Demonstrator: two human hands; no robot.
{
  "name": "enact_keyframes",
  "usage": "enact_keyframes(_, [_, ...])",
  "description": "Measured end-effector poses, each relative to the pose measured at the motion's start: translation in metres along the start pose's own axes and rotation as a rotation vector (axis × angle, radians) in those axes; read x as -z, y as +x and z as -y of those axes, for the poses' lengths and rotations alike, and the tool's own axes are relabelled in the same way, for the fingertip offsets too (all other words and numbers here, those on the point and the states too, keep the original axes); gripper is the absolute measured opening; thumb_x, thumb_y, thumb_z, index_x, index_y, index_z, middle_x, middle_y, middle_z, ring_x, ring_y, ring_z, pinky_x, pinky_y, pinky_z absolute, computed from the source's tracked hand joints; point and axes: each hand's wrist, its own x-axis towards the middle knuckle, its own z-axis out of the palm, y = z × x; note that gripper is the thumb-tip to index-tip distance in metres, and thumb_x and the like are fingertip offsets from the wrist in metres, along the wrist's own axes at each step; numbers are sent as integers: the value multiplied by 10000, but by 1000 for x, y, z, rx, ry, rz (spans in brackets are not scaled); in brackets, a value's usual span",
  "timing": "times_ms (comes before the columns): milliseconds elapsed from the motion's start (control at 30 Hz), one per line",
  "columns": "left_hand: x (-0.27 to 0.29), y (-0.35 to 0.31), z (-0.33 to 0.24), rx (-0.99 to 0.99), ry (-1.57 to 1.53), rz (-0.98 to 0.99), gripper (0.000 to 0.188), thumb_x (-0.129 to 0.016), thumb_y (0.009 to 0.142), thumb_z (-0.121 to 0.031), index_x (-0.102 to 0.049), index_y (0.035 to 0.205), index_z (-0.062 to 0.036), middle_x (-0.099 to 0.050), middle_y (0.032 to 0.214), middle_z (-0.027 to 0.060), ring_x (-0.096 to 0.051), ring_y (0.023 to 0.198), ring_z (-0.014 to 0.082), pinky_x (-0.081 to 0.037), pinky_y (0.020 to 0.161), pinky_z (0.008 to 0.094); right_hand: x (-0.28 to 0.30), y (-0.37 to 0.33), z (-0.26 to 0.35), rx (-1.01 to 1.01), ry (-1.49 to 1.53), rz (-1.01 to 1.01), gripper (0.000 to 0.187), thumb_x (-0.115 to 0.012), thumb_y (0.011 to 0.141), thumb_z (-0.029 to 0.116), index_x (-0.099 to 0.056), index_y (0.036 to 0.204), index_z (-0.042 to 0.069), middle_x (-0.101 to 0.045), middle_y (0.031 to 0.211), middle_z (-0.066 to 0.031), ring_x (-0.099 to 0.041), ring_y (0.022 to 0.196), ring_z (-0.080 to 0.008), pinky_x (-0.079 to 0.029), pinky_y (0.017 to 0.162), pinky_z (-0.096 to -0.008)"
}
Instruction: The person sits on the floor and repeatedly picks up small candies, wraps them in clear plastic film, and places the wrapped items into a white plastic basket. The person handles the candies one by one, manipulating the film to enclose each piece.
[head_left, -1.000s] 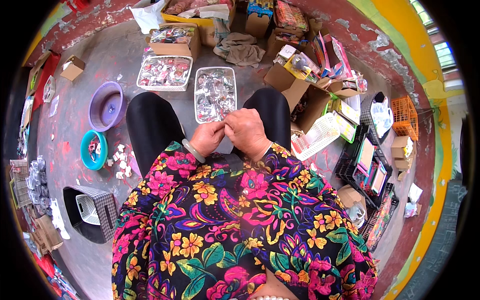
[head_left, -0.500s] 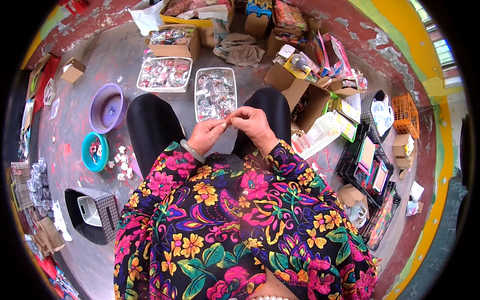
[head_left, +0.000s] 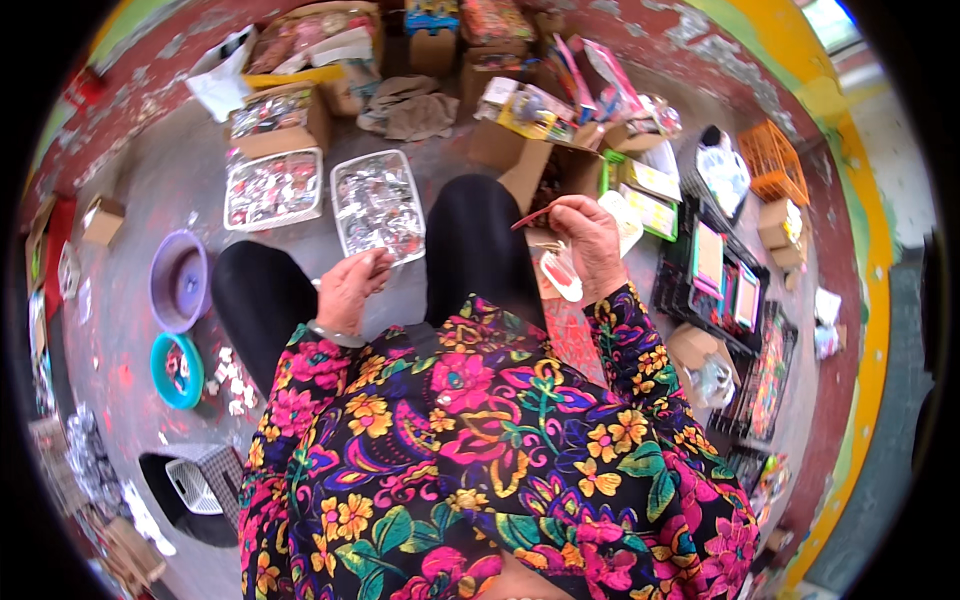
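My right hand (head_left: 590, 240) is raised over the right thigh, finger and thumb pinched on a thin dark red strip (head_left: 531, 217) that points left. Behind that hand a white plastic basket (head_left: 625, 222) shows in part, with reddish things inside. My left hand (head_left: 350, 285) is held above the gap between the knees, its fingers curled together; whether anything small is in them is hidden. Just beyond it stands a white basket (head_left: 337, 205) filled with small clear-wrapped pieces. A second white basket (head_left: 273, 222) of similar packets stands to its left.
On the left floor are a purple basin (head_left: 160, 285), a teal bowl (head_left: 158, 375) and scattered white pieces (head_left: 235, 385). Cardboard boxes (head_left: 535, 165) with packaged goods stand ahead. To the right are black crates (head_left: 690, 320) and an orange crate (head_left: 775, 160).
My hands have come apart: the right moved right with the red strip, the left moved left and lower. The view has shifted to the right.
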Motion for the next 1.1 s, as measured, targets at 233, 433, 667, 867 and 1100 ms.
enact_keyframes(233, [5,-4,-4,-19,-72,-24,268,-476,908,-147,-541,1068,58,-607,997,154,-590,955,223,-483,830,301,136,-41,7,120,-319,-396,107,-608,786,61,-635,859,-12,-605,751,-5,-525,668,-67,-410,630,-197])
enact_keyframes(433, [-1,-4,-3,14,-27,-18,270,-469,912,-156,-543,1072,48,-607,998,152,-589,952,220,-483,831,299,236,-85,-77,-39,-823,-624,142,-655,723,147,-652,751,8,-602,639,7,-524,579,-64,-420,550,-220])
enact_keyframes(667, [1,-5,-2,18,-16,-17,277,-468,914,-168,-546,1070,46,-605,999,146,-586,951,209,-477,838,298,258,-97,-114,-349,-1107,-558,257,-694,670,236,-660,855,60,-647,757,-109,-623,689,-211,-468,637,-318])
enact_keyframes(867, [4,-3,-1,21,-16,-12,274,-473,911,-167,-548,1067,45,-606,996,144,-589,945,208,-482,833,300,265,-99,-124,-463,-1196,-484,457,-720,650,204,-605,1082,111,-623,1034,-124,-601,952,-203,-457,835,-289])
enact_keyframes(1100, [4,-3,1,32,-17,-7,266,-479,909,-165,-554,1061,40,-607,994,142,-591,937,206,-484,830,300,299,-104,-133,-635,-809,-565,380,-683,686,264,-635,1012,74,-642,896,-75,-595,817,-152,-458,749,-273])
